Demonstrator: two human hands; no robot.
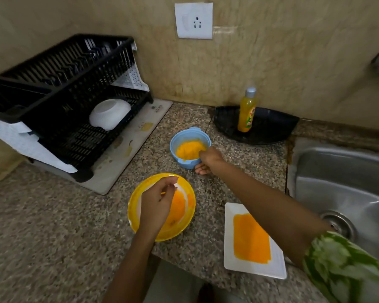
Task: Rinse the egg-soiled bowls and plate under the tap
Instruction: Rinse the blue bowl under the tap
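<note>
1. Right hand (pixel 209 159) grips the near rim of the blue bowl (pixel 189 147); left hand (pixel 157 203), fingers loosely curled and holding nothing I can make out, hangs over the yellow bowl (pixel 161 206).
2. Two egg-soiled bowls and one white plate (pixel 253 241) (all smeared orange) sit on the counter (pixel 53 237) left of the sink (pixel 346 189).
3. One soap bottle (pixel 247 110), label unreadable; one white bowl (pixel 109 114) in the black rack (pixel 59 95).

The scene is viewed from one head-worn camera, aimed forward and down at close range over the granite counter (pixel 53 237).
</note>
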